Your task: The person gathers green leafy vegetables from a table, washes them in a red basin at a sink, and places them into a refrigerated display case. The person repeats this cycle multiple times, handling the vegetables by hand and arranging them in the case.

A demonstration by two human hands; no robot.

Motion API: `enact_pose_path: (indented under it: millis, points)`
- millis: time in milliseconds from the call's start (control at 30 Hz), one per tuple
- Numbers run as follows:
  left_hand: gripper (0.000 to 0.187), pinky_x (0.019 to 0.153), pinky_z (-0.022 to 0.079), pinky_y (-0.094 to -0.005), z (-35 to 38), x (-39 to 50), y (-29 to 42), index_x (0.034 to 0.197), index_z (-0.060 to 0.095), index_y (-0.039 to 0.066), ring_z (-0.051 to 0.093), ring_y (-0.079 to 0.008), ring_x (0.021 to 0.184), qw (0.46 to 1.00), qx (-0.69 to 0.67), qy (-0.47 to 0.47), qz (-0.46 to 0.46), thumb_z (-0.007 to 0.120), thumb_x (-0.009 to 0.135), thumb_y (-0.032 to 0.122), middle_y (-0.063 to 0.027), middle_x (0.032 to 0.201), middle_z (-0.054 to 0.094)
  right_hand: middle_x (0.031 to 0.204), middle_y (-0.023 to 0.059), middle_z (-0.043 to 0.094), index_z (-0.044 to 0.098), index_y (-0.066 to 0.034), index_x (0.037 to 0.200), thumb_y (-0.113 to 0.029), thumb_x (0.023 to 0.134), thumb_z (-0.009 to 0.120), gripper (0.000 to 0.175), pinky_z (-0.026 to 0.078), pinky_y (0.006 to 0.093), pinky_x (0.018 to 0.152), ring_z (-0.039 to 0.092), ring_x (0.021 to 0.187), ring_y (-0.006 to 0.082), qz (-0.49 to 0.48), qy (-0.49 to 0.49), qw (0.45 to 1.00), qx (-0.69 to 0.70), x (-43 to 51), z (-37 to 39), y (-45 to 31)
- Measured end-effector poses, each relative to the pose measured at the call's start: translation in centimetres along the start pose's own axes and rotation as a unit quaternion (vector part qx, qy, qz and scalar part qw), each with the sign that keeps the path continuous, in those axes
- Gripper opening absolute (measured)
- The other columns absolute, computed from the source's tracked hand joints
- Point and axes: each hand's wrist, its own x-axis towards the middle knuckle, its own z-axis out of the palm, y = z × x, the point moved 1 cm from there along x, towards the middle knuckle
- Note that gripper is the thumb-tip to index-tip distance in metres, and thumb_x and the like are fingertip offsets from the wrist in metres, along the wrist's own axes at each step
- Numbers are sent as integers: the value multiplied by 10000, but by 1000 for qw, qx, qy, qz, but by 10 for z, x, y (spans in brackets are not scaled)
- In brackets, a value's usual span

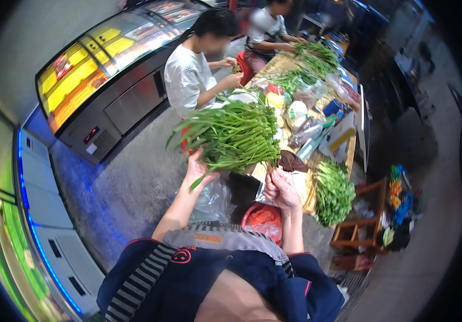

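A large bundle of leafy greens with long stems point(239, 137) is held up in front of me, its leaves to the left and cut stem ends to the right. My left hand point(200, 169) supports it from below at the leafy side. Below the stem ends, my right hand point(282, 188) is closed around thin brown strands point(270, 167); whether they are stems or ties I cannot tell. To the right of that hand, a second bunch of greens point(333, 193) rests on the wooden table point(309, 173). A dark brown cloth or bag point(292, 162) lies by the strands.
A red bin with a plastic liner point(262, 219) stands below my right forearm. Two people point(192, 76) point(265, 38) handle greens along the table. Plastic bags point(305, 131) and a blue can point(333, 108) crowd it. A glass-topped display freezer point(106, 80) stands left; a wooden shelf point(358, 223) stands right.
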Motion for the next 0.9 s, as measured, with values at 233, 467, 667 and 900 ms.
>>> enact_pose_path:
  millis: [233,467,667,900]
  points:
    - [396,940,342,-537,-131,-49,-25,1094,435,-17,440,-384,1108,947,-74,200,-241,479,853,294,-216,1146,480,545,-54,361,473,-59,793,-200,896,485,175,225,192,385,301,428,31,-93,292,938,-161,-119,62,44]
    - [337,955,339,-520,-143,-134,-109,1104,440,-10,440,-354,1122,889,63,153,-427,436,878,241,-170,1149,496,605,-48,294,391,-33,720,-158,877,512,234,229,227,464,258,556,46,-115,578,672,-449,-298,142,98]
    - [323,940,366,-502,-102,-217,-209,1076,484,-3,469,-331,1098,815,170,66,-550,424,891,255,-154,1100,535,546,115,420,423,-13,798,-126,859,498,149,335,325,471,395,472,201,-91,731,506,-448,-452,217,149]
    - [294,890,411,-452,-77,-407,-421,1038,533,33,548,-280,982,624,365,7,-691,432,884,263,-94,1002,595,631,-12,400,456,-23,817,-158,874,518,160,310,229,502,346,578,57,-194,849,414,-265,-674,322,256]
